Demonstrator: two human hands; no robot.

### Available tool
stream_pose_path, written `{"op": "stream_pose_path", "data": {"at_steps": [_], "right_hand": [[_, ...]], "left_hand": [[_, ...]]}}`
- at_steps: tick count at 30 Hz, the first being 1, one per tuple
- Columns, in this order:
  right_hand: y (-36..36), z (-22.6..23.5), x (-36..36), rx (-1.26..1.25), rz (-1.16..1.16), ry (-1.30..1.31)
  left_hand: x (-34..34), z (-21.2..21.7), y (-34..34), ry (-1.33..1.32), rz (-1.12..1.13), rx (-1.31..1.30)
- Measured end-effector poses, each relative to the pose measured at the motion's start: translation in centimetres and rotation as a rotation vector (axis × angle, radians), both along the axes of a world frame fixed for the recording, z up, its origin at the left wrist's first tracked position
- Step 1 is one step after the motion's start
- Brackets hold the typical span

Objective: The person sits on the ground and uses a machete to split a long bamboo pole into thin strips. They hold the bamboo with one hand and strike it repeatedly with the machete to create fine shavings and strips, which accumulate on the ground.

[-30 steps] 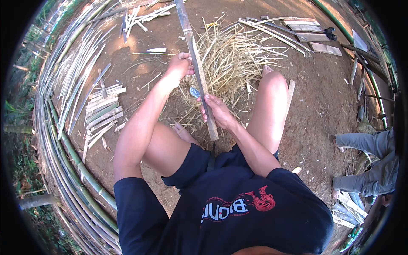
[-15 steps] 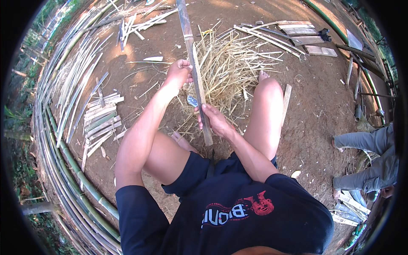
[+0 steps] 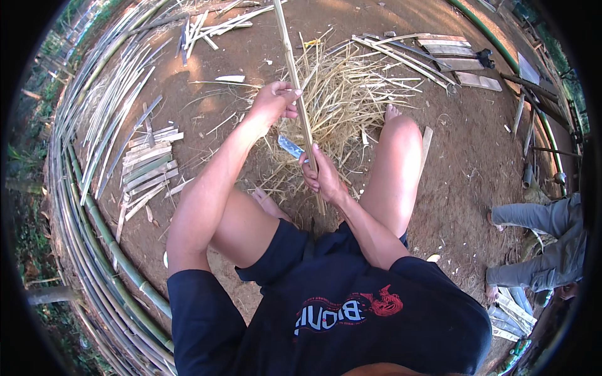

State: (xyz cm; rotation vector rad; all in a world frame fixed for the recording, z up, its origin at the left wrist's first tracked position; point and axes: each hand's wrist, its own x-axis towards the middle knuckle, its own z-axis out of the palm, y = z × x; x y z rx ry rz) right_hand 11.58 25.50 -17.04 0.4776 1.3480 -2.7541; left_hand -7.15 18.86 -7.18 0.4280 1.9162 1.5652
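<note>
A long, pale bamboo strip (image 3: pixel 290 53) slants across the middle, its narrow side toward me. My left hand (image 3: pixel 274 103) is partway along it, with curled fingers and the thumb against its edge. Lower down, my right hand (image 3: pixel 325 178) wraps round the strip near its close end. From that same hand a knife (image 3: pixel 290 146) juts out to the left, its bluish blade showing and its handle mostly hidden by the fingers. Beneath the strip, a heap of thin bamboo shavings (image 3: pixel 342 94) lies on the ground between my feet.
Short split slats (image 3: pixel 149 164) are stacked at left, beside long thin strips (image 3: pixel 116 119) and curving green poles (image 3: pixel 119 257). Flat boards (image 3: pixel 446 50) lie at the far right. Another person's grey-trousered legs (image 3: pixel 539 244) are at the right edge, near more slats (image 3: pixel 511 313).
The bamboo strip has turned from its broad dark face to a narrow pale side, and its far end has shifted right. More of the knife blade shows now.
</note>
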Motion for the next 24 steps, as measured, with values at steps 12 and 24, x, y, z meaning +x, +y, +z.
{"op": "stream_pose_path", "data": {"at_steps": [12,24], "right_hand": [[-0.3,0.3,-0.5,0.028,0.169,0.014],[-0.3,-0.6,-0.6,0.055,0.133,-0.007]], "left_hand": [[-0.5,-0.4,-0.3,0.153,0.043,-0.066],[-0.3,-0.2,-0.4,0.174,0.032,-0.054]]}}
